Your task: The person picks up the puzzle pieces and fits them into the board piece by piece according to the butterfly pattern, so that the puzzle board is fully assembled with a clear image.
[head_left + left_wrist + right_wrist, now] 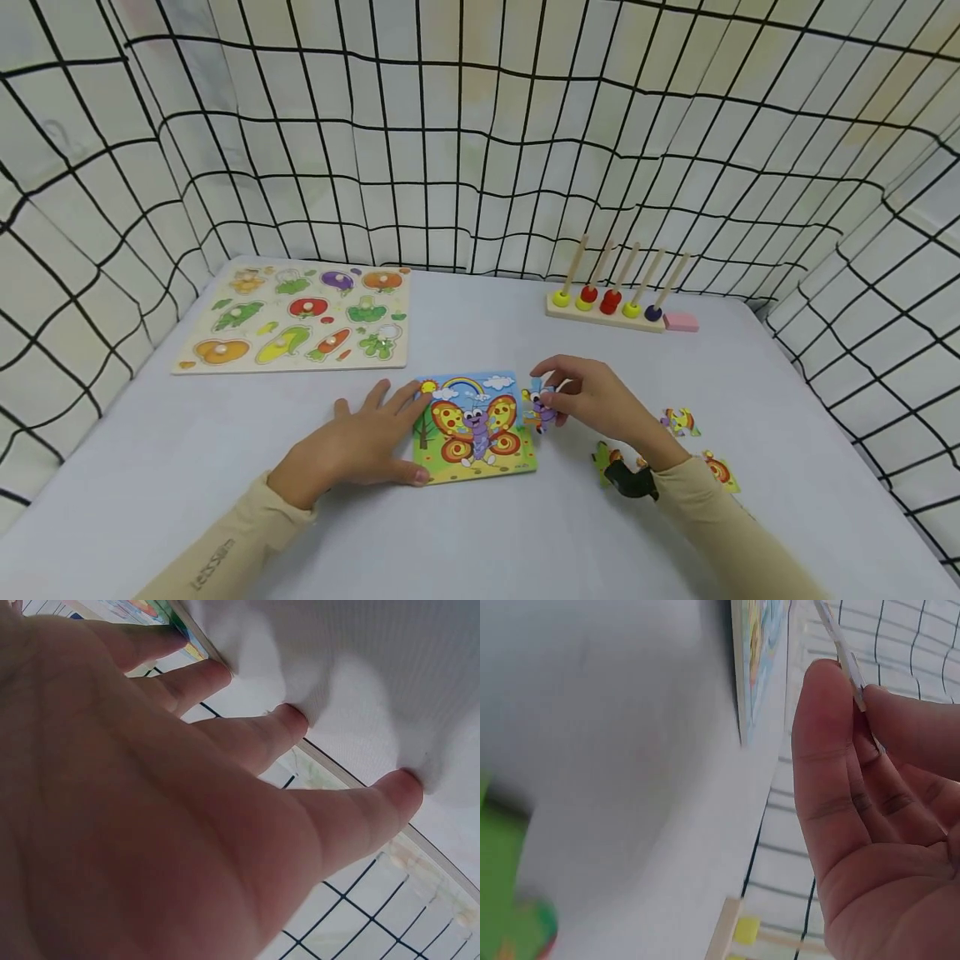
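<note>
A butterfly picture board [472,468] lies flat on the white table. My left hand [360,442] is spread beside it, with the thumb and a fingertip touching its left edge. In the left wrist view, the fingers [360,817] are straight and apart, some tips on the table. Just off the board's right edge, my right hand [596,400] pinches a jigsaw piece [539,406] between thumb and fingers; it shows part of a purple butterfly. The right wrist view shows this piece [841,649] edge-on, raised above the table. Loose jigsaw pieces [680,422] lie around the right wrist, some partly hidden.
A vegetable peg puzzle [285,370] lies at the back left. At the back right stands a wooden bead-counting stand [558,309] with a pink block [682,322] at its end. Black netting [442,150] in front of pale walls surrounds the table's back and sides.
</note>
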Motion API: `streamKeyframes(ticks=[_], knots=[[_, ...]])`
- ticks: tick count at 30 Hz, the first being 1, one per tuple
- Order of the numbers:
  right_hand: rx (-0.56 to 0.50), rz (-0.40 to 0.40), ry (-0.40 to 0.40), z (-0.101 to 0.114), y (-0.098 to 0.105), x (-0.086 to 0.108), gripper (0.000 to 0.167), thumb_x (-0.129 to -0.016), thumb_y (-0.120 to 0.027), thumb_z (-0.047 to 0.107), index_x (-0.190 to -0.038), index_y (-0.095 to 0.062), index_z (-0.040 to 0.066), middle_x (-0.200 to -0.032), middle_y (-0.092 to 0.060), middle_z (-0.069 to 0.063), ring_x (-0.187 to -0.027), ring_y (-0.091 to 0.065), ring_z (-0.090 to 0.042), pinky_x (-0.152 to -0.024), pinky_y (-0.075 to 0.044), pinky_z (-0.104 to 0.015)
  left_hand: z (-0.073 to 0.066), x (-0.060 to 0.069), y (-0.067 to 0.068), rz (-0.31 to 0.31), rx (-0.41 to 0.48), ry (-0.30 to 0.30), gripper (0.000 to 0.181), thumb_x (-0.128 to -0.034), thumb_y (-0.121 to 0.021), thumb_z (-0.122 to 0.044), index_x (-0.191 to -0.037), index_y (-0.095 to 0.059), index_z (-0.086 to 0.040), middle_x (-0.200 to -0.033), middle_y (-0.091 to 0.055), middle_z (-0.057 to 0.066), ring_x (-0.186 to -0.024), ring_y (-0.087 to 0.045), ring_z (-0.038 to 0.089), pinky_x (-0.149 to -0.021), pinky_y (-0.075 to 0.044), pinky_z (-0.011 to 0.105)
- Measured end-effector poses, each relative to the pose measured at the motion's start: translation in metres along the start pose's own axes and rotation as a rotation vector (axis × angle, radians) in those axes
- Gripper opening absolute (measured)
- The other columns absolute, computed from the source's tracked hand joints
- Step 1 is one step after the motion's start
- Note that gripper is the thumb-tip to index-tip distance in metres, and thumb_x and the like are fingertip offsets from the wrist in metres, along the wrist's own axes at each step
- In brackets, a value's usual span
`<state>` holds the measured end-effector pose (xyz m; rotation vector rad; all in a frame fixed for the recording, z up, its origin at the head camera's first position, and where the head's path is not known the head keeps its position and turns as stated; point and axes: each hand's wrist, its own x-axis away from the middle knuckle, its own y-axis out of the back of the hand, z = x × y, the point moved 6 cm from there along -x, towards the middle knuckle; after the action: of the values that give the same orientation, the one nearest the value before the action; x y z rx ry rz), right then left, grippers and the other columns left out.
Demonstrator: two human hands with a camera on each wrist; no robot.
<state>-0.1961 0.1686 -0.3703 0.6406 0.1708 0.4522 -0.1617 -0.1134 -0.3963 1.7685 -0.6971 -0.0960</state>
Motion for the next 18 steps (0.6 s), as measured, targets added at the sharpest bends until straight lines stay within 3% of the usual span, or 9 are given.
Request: streamKeyframes(ticks=[9,18], knots=[[-0.029,0.019,-0.005,0.017,-0.038,-0.027,0.021,-0.099,-0.076,0.003,-0.118,-0.069,0.001,-0.097,-0.069,-0.004,-0.081,-0.071,-0.019,-0.070,-0.063,-0.032,0.000,-0.001,0.000,-0.003,0.005,0.002,0.107,-0.0850,-0.086,-0.059,-0.166,-0.038,-0.008,-0.174,-0.025,0.019,-0.156,-0.015,0.057,-0.101,-0.018,0.094],[-0.036,0.029,-0.029,0.023,-0.062,-0.044,0.010,-0.098,-0.078,0.003,-0.102,-0.069,0.003,-0.085,-0.066,-0.003,-0.060,-0.068,-0.015,-0.058,-0.061,-0.032,0.001,-0.002,-0.001,-0.004,0.008,0.007,0.107,-0.0853,-0.085,-0.060,-0.166,-0.038,-0.008,-0.174,-0.025,0.019,-0.156,-0.016,0.057,-0.101,-0.018,0.093]])
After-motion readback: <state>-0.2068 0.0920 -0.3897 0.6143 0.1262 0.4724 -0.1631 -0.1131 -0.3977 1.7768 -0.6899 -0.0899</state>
